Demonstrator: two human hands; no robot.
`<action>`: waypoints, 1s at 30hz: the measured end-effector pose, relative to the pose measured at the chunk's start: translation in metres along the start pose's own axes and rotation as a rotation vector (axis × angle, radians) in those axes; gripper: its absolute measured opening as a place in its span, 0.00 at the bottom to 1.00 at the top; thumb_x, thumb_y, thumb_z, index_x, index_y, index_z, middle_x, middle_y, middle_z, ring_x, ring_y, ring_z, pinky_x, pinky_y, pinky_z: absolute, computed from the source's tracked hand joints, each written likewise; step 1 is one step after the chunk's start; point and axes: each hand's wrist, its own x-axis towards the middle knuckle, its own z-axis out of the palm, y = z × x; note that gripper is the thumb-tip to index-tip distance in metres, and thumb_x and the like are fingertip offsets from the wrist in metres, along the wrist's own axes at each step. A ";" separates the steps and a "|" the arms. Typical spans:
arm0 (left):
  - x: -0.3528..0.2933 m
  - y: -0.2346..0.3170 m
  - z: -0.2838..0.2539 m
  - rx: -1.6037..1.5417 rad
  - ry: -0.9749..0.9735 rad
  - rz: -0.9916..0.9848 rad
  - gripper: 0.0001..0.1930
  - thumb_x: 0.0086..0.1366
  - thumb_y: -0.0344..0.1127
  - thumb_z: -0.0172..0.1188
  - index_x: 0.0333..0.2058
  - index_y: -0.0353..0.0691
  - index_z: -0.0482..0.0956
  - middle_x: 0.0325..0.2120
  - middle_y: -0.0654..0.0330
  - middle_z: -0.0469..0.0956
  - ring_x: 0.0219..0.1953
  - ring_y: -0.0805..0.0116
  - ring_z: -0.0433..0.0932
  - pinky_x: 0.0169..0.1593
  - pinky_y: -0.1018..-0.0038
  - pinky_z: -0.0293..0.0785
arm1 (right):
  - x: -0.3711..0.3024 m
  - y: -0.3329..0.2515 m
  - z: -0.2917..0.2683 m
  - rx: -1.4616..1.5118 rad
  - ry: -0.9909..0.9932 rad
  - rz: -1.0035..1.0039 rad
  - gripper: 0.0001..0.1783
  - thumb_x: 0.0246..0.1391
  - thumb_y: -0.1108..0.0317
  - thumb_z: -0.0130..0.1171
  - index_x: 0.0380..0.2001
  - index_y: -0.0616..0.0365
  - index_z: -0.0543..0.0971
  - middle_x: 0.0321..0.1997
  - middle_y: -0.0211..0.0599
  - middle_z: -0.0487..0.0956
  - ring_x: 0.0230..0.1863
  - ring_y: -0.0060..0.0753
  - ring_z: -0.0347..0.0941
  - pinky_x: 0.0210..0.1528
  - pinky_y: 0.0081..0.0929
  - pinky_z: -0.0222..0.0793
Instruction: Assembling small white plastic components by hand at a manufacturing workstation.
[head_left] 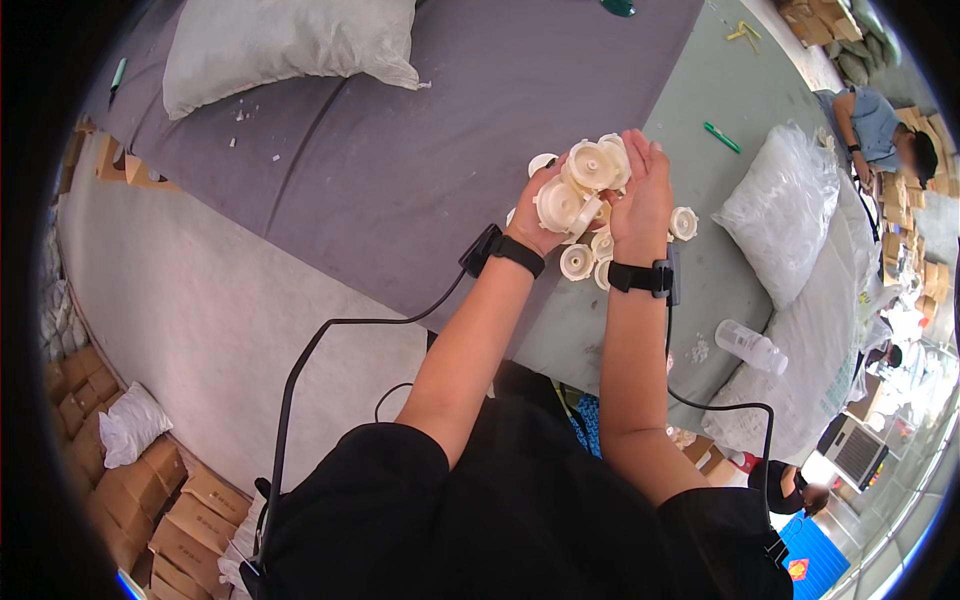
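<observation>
My left hand [532,222] and my right hand [643,196] are cupped together, holding a heap of cream round plastic parts [592,166] between them. These parts have a flanged rim and a small raised centre. The fingers of my left hand are mostly hidden behind the heap. Those of my right hand stand upright along its right side. More loose parts lie around my hands: a round part [576,262] below them, another round part [684,223] right of my right wrist, and a third beyond my left hand.
A stuffed grey sack [290,50] lies at the table's far left. On the right are a green pen [722,138], a clear plastic bag [785,210], a bottle [748,346] and a big white sack [800,375]. A co-worker [872,130] sits beyond. Cables run from both wrist straps.
</observation>
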 end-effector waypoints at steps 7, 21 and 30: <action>-0.027 0.008 -0.006 -0.166 -0.055 0.020 0.34 0.58 0.60 0.42 0.59 0.48 0.57 0.57 0.52 0.61 0.55 0.48 0.65 0.44 0.51 0.69 | -0.026 0.019 0.009 -0.144 -0.006 -0.169 0.27 0.60 0.56 0.40 0.54 0.68 0.64 0.58 0.45 0.67 0.60 0.36 0.61 0.58 0.32 0.56; -0.038 0.000 -0.019 -0.238 -0.075 0.002 0.40 0.56 0.65 0.41 0.62 0.47 0.53 0.61 0.49 0.52 0.61 0.46 0.55 0.61 0.48 0.52 | -0.032 0.057 -0.036 -0.158 -0.007 -0.314 0.29 0.61 0.52 0.38 0.55 0.66 0.63 0.59 0.49 0.65 0.61 0.39 0.58 0.62 0.36 0.50; -0.038 0.008 -0.050 -0.599 -0.251 0.080 0.36 0.59 0.59 0.43 0.62 0.45 0.51 0.60 0.47 0.54 0.57 0.40 0.60 0.42 0.45 0.75 | 0.013 0.092 -0.163 -1.228 0.335 -0.630 0.49 0.40 0.44 0.64 0.62 0.54 0.56 0.65 0.58 0.52 0.65 0.56 0.48 0.62 0.47 0.47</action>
